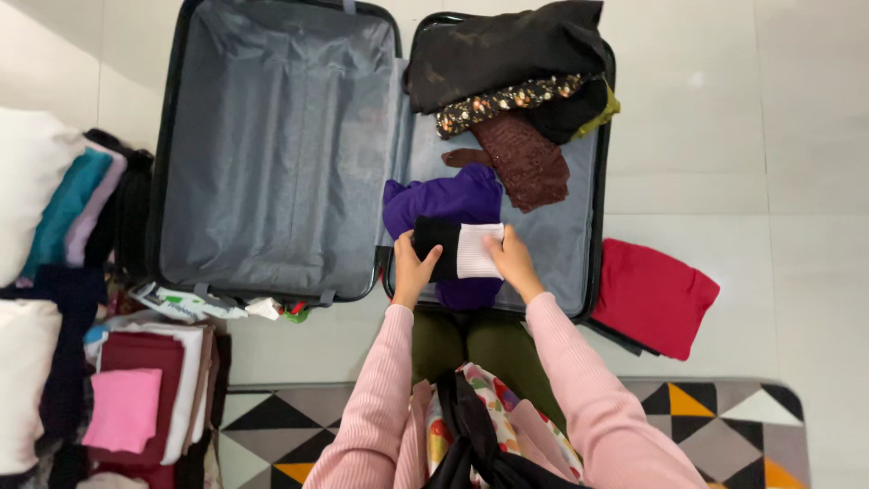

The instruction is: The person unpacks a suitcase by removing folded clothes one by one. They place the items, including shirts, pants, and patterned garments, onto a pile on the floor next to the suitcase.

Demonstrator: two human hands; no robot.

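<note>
An open dark suitcase point(172, 136) lies on the pale tiled floor. Its left half is grey-lined and bare. Both my hands grip a folded black-and-white garment point(457, 249), which rests on a purple garment point(444, 199) in the right half's near corner. My left hand point(414, 265) holds its black end and my right hand point(512, 258) holds its white end. Further back in that half lie a maroon lace piece point(525, 163), a floral strip point(507, 100) and a black garment point(507, 45).
A folded red garment point(652, 294) lies on the floor right of the suitcase. Stacks of folded clothes, teal point(63, 204), pink point(122, 409) and maroon, stand at the left. A patterned rug point(724, 426) is under me.
</note>
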